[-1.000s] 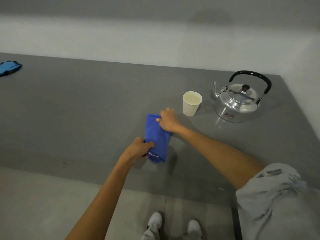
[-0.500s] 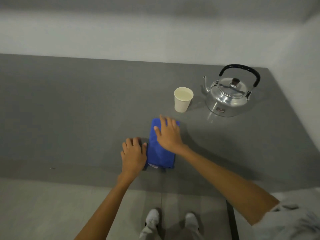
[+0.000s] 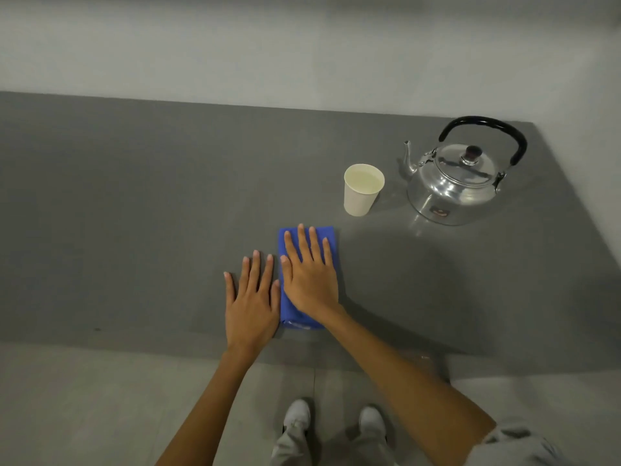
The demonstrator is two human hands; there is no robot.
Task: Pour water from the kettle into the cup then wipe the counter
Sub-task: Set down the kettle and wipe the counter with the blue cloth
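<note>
Head view: both hands now flat

Bare kitchen-like room — grey counter point(image 3: 168, 196), metal kettle point(image 3: 453, 186), paper cup point(image 3: 361, 196), plain wall point(image 3: 268, 55).

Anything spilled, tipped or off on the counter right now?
Nothing stands out. The white paper cup and steel kettle stand upright, apart; no puddle shows on the grey counter. The right hand lies flat on the folded blue cloth.
</note>
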